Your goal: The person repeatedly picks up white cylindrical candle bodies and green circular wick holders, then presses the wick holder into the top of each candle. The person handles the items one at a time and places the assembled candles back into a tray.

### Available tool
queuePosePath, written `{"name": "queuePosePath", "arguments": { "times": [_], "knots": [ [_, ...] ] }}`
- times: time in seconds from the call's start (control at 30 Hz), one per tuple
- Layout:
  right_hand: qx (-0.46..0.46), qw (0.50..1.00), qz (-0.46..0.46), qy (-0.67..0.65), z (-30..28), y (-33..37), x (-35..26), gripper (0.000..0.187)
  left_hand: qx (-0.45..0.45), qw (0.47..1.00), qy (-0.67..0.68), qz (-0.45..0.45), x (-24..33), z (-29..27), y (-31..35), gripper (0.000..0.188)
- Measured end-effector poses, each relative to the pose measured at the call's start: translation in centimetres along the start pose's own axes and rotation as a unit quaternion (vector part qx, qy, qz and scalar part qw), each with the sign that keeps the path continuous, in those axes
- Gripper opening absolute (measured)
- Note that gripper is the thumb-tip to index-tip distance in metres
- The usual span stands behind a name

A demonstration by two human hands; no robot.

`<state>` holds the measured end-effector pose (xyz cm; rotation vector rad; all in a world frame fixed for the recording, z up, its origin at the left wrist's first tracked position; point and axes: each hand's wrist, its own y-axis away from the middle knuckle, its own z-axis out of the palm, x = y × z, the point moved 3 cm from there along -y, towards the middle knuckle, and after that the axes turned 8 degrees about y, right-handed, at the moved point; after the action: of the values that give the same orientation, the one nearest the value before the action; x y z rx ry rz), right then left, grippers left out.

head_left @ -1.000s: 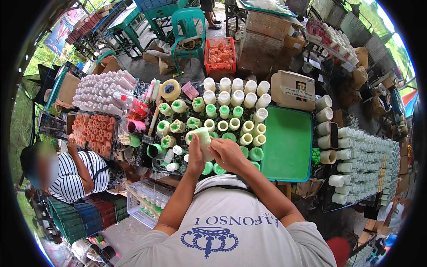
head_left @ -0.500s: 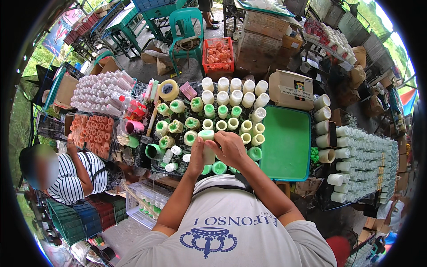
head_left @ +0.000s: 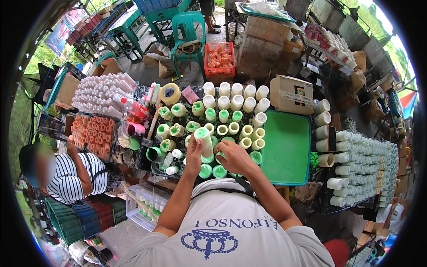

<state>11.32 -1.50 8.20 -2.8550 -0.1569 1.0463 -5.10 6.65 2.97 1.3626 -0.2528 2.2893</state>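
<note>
My left hand (head_left: pixel 194 155) is wrapped round a cream cylinder (head_left: pixel 204 141) with a green top, held tilted above the table. Beside it my right hand (head_left: pixel 235 158) is apart from the cylinder, its fingers bent over something green at the row of green-filled cups; what they grip is partly hidden. Close to my body stand green-filled cups (head_left: pixel 219 171). Beyond my hands are rows of hollow cream cylinders (head_left: pixel 233 128) and white cylinders (head_left: pixel 237 103). To the left stand cream moulds with ragged green rims (head_left: pixel 176 130).
A green tray (head_left: pixel 285 147) lies to the right, with a cardboard box (head_left: pixel 291 94) behind it. Tape (head_left: pixel 169 94), a hammer (head_left: pixel 153 122) and orange pieces (head_left: pixel 99 136) are on the left. A person in a striped shirt (head_left: pixel 75 175) sits at the left. White cylinders (head_left: pixel 351 169) fill the right table.
My right hand has come off the cream cylinder and moved down and right to the green cups. The left hand has shifted slightly left, tilting the cylinder.
</note>
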Motion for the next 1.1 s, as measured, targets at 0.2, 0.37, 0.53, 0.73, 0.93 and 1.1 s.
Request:
{"name": "queuePosePath", "arguments": {
  "times": [0.2, 0.37, 0.53, 0.73, 0.93, 1.1],
  "knots": [
    [0.017, 0.854, 0.212, -0.475, 4.5, -1.2, 2.8, 0.072, -0.021, 0.999, -0.032, 0.016, 0.5, 1.7, 0.6, 0.058],
    [-0.020, 0.801, 0.222, -0.555, 3.9, -1.9, 0.2, 0.066, -0.007, 0.999, 0.041, -0.017, -1.0, 3.8, 1.5, 0.059],
    [0.055, 0.843, 0.148, -0.515, 4.8, -2.0, 0.2, 0.062, 0.065, 0.971, 0.194, -0.122, -1.8, 3.8, 1.3, 0.058],
    [0.068, 0.867, 0.097, -0.484, 5.0, -2.0, 1.2, 0.060, 0.040, 0.969, 0.213, -0.120, -2.3, 2.4, 0.9, 0.054],
    [0.061, 0.912, 0.083, -0.398, 3.8, -1.8, 1.7, 0.060, 0.043, 0.963, 0.179, -0.195, -1.6, 3.4, 1.7, 0.062],
    [0.158, 0.935, 0.115, -0.296, 3.4, -0.9, 1.4, 0.054, 0.048, 0.972, 0.121, -0.196, -1.4, 4.4, 1.4, 0.066]
  ]
}}
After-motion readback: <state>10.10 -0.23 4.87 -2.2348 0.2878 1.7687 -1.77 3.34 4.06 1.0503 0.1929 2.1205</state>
